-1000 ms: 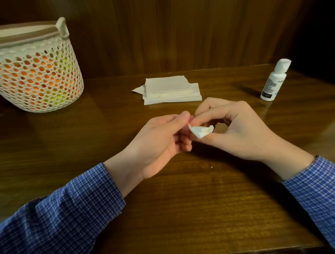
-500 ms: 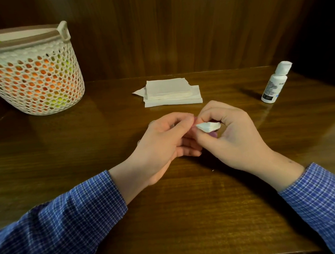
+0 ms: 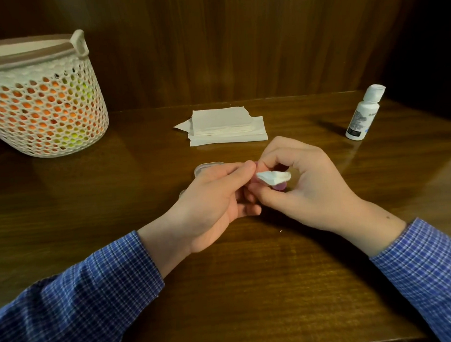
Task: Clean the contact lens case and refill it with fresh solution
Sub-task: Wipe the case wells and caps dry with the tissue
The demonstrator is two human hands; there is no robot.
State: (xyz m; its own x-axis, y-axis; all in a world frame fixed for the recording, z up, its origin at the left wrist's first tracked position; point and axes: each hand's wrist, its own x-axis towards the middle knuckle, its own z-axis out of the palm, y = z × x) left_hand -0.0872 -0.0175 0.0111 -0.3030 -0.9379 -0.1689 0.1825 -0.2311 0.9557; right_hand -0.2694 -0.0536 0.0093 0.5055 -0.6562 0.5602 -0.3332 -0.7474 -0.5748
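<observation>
At the middle of the wooden table my left hand [image 3: 215, 196] and my right hand [image 3: 304, 183] meet. My right hand pinches a small folded white tissue [image 3: 273, 177] against a purple piece of the contact lens case [image 3: 280, 187], which my fingers mostly hide. My left hand grips the case from the left. A clear round cap [image 3: 206, 167] peeks out just behind my left hand. The white solution bottle [image 3: 363, 115] stands upright at the far right, cap closed.
A stack of white tissues [image 3: 225, 127] lies behind my hands. A white mesh basket [image 3: 43, 100] with orange and green contents stands at the far left. A dark wooden wall closes the back of the table [image 3: 248, 272].
My hands have shifted slightly away from me. My right hand has turned the tissue on the case. A clear cap now shows behind my left hand.
</observation>
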